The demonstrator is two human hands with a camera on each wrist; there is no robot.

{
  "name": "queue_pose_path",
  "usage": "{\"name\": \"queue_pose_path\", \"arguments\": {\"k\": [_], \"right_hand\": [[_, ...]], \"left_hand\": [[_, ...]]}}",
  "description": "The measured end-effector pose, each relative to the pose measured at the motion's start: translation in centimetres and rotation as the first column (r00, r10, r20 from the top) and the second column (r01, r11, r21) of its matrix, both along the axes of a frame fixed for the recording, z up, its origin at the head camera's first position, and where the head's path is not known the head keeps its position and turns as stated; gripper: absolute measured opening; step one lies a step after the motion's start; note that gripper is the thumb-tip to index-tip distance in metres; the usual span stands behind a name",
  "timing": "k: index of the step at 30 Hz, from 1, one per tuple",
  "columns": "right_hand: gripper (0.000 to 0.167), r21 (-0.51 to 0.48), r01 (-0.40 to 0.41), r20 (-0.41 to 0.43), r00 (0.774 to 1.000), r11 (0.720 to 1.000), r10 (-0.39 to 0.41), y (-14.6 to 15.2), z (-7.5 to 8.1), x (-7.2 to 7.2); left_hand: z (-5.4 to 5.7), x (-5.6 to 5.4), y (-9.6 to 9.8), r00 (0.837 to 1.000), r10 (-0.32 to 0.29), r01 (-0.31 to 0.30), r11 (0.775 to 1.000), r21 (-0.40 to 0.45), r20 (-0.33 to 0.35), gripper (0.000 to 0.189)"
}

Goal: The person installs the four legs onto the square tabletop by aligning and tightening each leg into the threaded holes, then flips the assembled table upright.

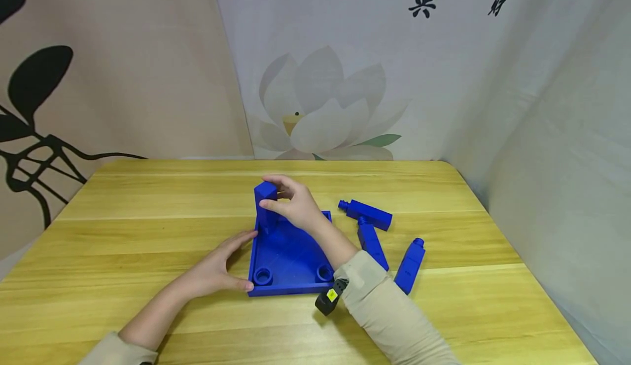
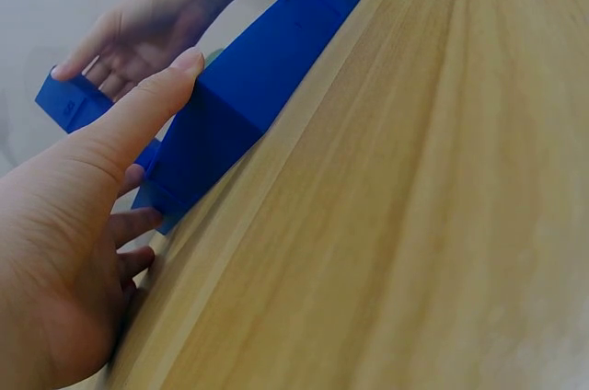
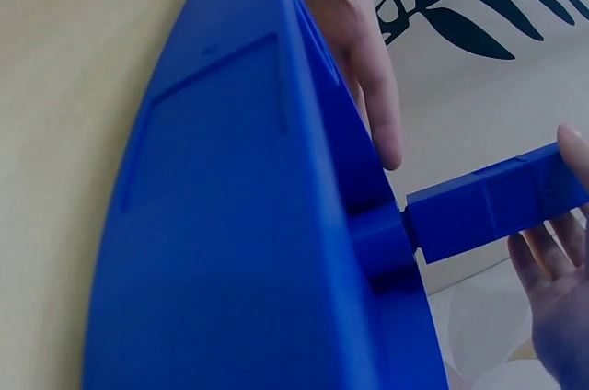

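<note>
An upturned blue tabletop (image 1: pixel 291 255) with raised edges lies on the wooden table, round sockets showing at its two near corners. My left hand (image 1: pixel 217 272) holds its left side, the thumb at the near left corner and the fingertips along the edge. At the far left corner a blue table leg (image 1: pixel 265 209) stands upright. My right hand (image 1: pixel 299 209) pinches this leg near its top between thumb and fingers. The right wrist view shows the leg (image 3: pixel 497 201) with its narrow neck at the socket (image 3: pixel 382 241). The far right corner is partly hidden by my right hand.
Right of the tabletop lie three loose blue legs with threaded ends: one leg (image 1: pixel 372 216) at the back, another leg (image 1: pixel 373 244) touching it, and a third leg (image 1: pixel 410 266) nearer the front right. A printed curtain (image 1: pixel 345 80) hangs behind the wooden table (image 1: pixel 148 217).
</note>
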State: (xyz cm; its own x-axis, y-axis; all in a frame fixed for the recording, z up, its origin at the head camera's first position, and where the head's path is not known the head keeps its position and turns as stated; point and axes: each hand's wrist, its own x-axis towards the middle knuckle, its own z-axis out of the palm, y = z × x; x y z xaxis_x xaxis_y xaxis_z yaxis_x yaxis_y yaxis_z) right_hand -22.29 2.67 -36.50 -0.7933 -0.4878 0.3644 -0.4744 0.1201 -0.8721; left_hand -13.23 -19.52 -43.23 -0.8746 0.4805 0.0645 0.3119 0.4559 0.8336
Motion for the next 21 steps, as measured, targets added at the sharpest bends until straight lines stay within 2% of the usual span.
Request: {"name": "queue_pose_path", "arguments": {"k": [3, 15, 21], "right_hand": [[0.046, -0.018, 0.019, 0.009, 1.0, 1.0, -0.019, -0.25, -0.95, -0.66], [0.041, -0.073, 0.085, 0.04, 0.996, 0.994, -0.083, -1.04, -1.13, -0.58], [0.047, -0.064, 0.081, 0.045, 0.996, 0.995, -0.078, -0.92, -1.18, -0.61]], "left_hand": [[-0.06, -0.01, -0.03, 1.0, -0.002, 0.002, 1.0, 0.001, -0.008, 0.101], [-0.09, -0.05, -0.08, 1.0, 0.004, -0.004, 1.0, -0.004, -0.004, 0.101], [-0.05, -0.03, -0.05, 1.0, 0.008, -0.008, 1.0, -0.003, 0.0, 0.102]]}}
